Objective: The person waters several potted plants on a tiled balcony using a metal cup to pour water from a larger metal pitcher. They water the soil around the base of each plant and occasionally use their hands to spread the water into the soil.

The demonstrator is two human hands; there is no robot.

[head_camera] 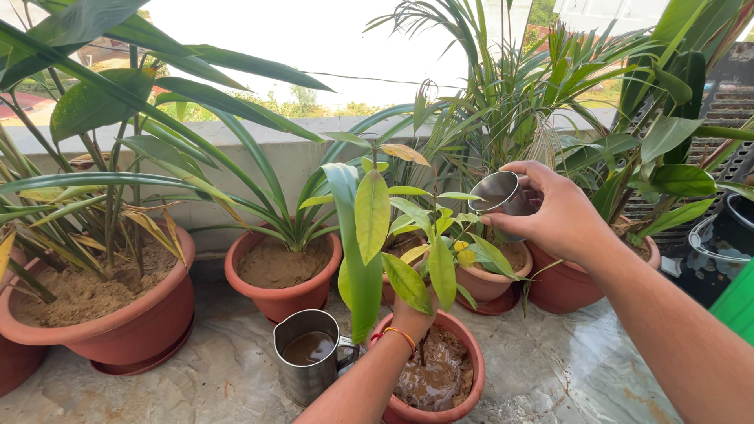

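My right hand (559,212) grips a small steel cup (499,196), tilted toward the leaves above a small terracotta pot (488,284). My left hand (411,316), with a red and orange thread on the wrist, reaches into the young plant (393,235) and holds its stem, fingers partly hidden by leaves. That plant stands in a terracotta pot (470,345) whose soil is wet and muddy. A steel jug (308,363) of brownish water stands on the floor just left of my left forearm.
A large terracotta pot (149,314) with long-leaved plants sits at the left, a medium pot (284,294) behind the jug, another pot (561,286) at the right. A low white wall (259,149) runs behind. A dark bucket (719,239) stands at far right. The stone floor (565,369) is wet.
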